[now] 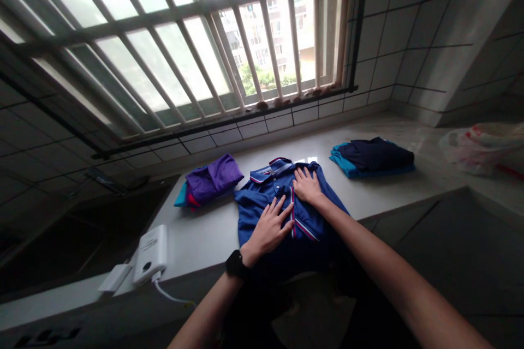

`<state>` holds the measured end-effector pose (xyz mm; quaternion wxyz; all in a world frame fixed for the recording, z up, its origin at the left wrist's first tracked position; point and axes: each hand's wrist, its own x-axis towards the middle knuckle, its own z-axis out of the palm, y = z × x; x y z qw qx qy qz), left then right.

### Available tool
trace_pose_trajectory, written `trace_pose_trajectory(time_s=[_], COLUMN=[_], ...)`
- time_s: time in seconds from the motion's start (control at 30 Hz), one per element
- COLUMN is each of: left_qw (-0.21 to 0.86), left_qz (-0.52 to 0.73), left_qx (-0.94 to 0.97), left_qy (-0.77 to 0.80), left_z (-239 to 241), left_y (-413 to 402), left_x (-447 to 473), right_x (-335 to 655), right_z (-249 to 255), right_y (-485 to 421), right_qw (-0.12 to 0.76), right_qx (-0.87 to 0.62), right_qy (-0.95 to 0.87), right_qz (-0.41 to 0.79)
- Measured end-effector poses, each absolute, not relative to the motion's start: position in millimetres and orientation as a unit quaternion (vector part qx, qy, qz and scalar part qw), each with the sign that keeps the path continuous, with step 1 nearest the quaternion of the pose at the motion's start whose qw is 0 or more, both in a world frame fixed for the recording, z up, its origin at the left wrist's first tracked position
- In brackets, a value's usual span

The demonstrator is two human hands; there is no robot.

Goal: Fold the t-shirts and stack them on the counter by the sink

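A blue polo shirt point(254, 210) with a red-and-white striped collar lies on the light counter, its collar toward the window and its lower part hanging at the front edge. One striped sleeve is turned in across the body. My left hand point(270, 224), with a black watch on the wrist, rests with spread fingers on the middle of the shirt. Higher up and to the right, my right hand point(307, 184) lies flat on the shirt near the shoulder. Neither hand grips the cloth.
Folded purple and teal clothes point(215, 181) sit left of the shirt, and a dark navy and teal pile point(372, 157) sits right. A white power bank point(151, 253) with a cable stands at the left front, beside the dark sink point(94, 229). A plastic bag point(478, 147) lies far right.
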<state>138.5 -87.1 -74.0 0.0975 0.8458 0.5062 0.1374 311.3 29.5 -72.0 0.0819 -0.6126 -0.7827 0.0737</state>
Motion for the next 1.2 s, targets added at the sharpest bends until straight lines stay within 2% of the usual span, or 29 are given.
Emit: trace_pose_trajectory(time_s=[0.07, 0.13, 0.23, 0.3, 0.4, 0.47, 0.53, 0.67, 0.83, 0.97, 1.03, 1.1, 1.2], left_qw=[0.109, 0.066, 0.028, 0.107, 0.266, 0.333, 0.354, 0.277, 0.104, 0.072, 0.090, 0.106, 0.157], left_qz=[0.184, 0.218, 0.153, 0.102, 0.118, 0.159, 0.206, 0.286, 0.421, 0.525, 0.589, 0.617, 0.522], left_qx=[0.808, 0.713, 0.571, 0.544, 0.525, 0.507, 0.513, 0.598, 0.662, 0.641, 0.630, 0.623, 0.665], left_qy=[0.549, 0.663, 0.806, 0.826, 0.800, 0.779, 0.754, 0.696, 0.611, 0.556, 0.497, 0.469, 0.511], left_z=[-60, -42, -20, -16, -22, -28, -30, -4, 77, 125, 123, 100, 38], left_y=[-81, -70, -48, -33, -15, -4, 9, 52, 117, 115, 84, 36, -53], left_x=[121, 98, 67, 56, 57, 63, 69, 78, 78, 64, 54, 45, 41], right_x=[316, 325, 338, 341, 336, 331, 327, 322, 315, 329, 348, 370, 402], right_z=[-63, -49, -28, -18, -13, -15, -17, 2, 80, 126, 119, 91, 25], right_y=[37, 45, 57, 66, 77, 83, 89, 112, 158, 153, 124, 81, 5], right_qw=[0.070, 0.071, 0.123, 0.117, 0.042, 0.023, 0.036, 0.105, 0.234, 0.415, 0.498, 0.538, 0.533], right_qx=[-0.600, -0.588, -0.605, -0.623, -0.629, -0.625, -0.614, -0.604, -0.602, -0.550, -0.486, -0.418, -0.369], right_qy=[-0.792, -0.801, -0.782, -0.759, -0.718, -0.707, -0.718, -0.748, -0.755, -0.725, -0.718, -0.732, -0.758], right_qz=[0.086, 0.089, 0.084, 0.150, 0.294, 0.331, 0.327, 0.255, 0.113, 0.015, 0.001, 0.027, 0.078])
